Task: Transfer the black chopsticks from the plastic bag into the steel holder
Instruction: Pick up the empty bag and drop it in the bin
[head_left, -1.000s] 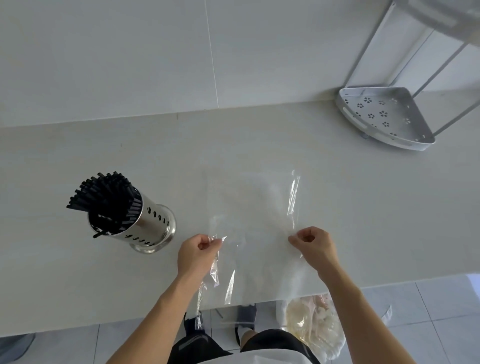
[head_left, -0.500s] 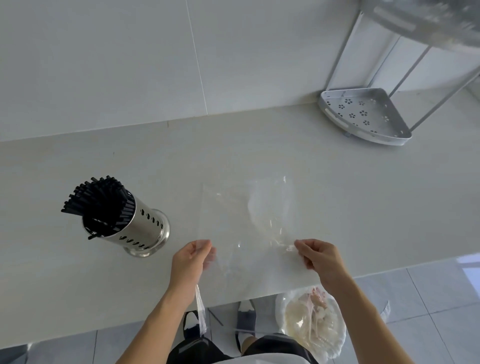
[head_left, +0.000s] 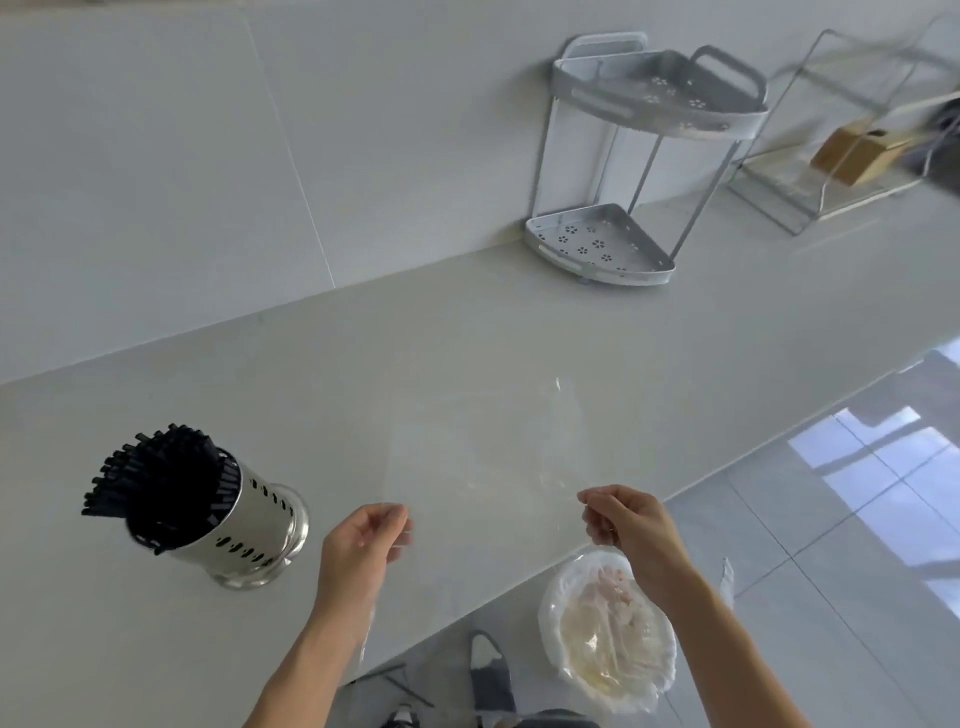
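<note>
We pinched empty plastic bag (head_left: 488, 457) flat over counter (head_left: 519, 332), left hand (head_left: 361, 545) and right hand (head_left: 631, 525) gripping near corners; black chopsticks (head_left: 156, 478) filled steel holder (head_left: 249, 530).

Both bare forearms reach up from the lower edge of the view, roughly parallel and set apart, wrists straight. Left hand (head_left: 363, 540): back toward the camera, fingers curled in, thumb and fingertips pinched together at its upper right. Right hand (head_left: 631, 522): level with the left, fingers curled, thumb and forefinger pinched at its upper left, so the two pinches face each other across the gap between the hands.
</note>
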